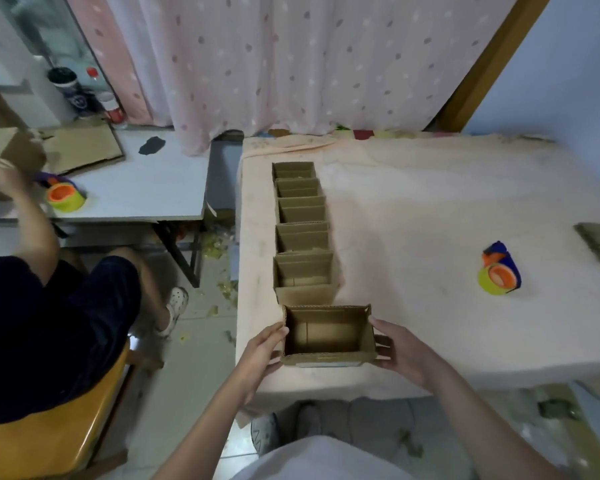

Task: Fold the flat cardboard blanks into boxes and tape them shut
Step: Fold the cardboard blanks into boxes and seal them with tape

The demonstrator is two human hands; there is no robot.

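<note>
Table (447,209): one row of five open cardboard boxes (302,233) along its left side. Sixth box (328,336) at the near edge, just beside the row's end, open top up. Left hand (262,348) and right hand (397,348) clasp its side walls. Suggest sliding it flush and square with the row. One tape dispenser (499,270) well right; a second (61,192) on the side desk.

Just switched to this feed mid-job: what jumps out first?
A row of open cardboard boxes runs up the cloth-covered table. Nearest, the left hand and right hand hold another open box by its sides. A tape dispenser lies to the right.
</note>
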